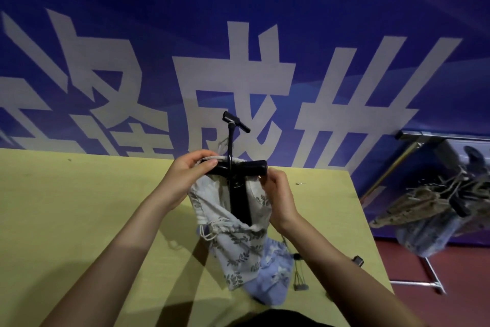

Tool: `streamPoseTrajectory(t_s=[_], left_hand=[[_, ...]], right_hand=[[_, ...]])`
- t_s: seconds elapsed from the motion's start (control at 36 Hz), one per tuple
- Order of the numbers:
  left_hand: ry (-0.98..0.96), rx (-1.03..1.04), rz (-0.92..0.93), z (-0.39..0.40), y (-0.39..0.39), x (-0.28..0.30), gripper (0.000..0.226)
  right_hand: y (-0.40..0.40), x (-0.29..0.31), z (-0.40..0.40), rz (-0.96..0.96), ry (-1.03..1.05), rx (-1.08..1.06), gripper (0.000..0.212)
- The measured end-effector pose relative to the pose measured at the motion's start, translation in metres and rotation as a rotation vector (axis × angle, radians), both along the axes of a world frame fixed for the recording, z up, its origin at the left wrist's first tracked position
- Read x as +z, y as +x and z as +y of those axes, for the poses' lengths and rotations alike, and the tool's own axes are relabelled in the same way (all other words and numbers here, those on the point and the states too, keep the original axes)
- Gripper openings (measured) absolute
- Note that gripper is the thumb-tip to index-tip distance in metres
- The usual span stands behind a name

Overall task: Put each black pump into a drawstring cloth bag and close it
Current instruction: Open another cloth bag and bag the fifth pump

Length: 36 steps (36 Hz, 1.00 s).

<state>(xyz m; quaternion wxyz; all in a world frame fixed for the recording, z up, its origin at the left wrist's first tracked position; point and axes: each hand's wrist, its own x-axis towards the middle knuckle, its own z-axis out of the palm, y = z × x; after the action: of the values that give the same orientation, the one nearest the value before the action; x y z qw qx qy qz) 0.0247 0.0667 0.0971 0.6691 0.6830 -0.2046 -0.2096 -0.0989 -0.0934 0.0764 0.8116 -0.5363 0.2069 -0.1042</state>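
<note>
2 hands hold a black pump upright, partly inside a leaf-print drawstring bag above the yellow table. The left hand pinches the bag's rim at the T-handle; the right hand grips the rim's other side. A blue bag lies underneath.

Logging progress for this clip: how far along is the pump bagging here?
Done: a pile of filled bags on the rack at right looks finished, though blurred. In hand: the left hand and right hand hold the leaf-print bag open at its mouth, with the black pump partly in and its T-handle and hose still sticking out. Left: push it in and draw the cord. A blue bag lies beneath.
</note>
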Motion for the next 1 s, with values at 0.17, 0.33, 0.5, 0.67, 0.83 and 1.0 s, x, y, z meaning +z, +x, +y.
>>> streamPoseTrajectory(t_s=[0.17,0.33,0.5,0.67,0.83,1.0], left_hand=[[0.038,-0.041,-0.028,-0.003,0.005,-0.003,0.01],[0.085,-0.07,-0.027,-0.01,0.004,-0.007,0.013],[-0.041,-0.051,0.143,-0.015,-0.007,-0.015,0.017],[0.2,0.09,0.145,-0.01,-0.031,-0.043,0.029],[0.528,-0.136,0.267,-0.001,-0.066,-0.069,0.019],[0.1,-0.034,0.577,-0.002,-0.057,-0.063,0.018]], right_hand=[[0.008,0.01,-0.002,0.079,-0.289,0.089,0.031],[0.007,0.012,-0.003,0.136,-0.304,0.066,0.031],[0.008,0.002,-0.011,0.174,-0.164,-0.059,0.019],[0.007,-0.006,-0.018,0.187,-0.05,-0.156,0.02],[0.0,-0.008,-0.025,0.175,0.018,-0.191,0.022],[-0.01,-0.01,-0.031,0.127,0.077,-0.171,0.02]])
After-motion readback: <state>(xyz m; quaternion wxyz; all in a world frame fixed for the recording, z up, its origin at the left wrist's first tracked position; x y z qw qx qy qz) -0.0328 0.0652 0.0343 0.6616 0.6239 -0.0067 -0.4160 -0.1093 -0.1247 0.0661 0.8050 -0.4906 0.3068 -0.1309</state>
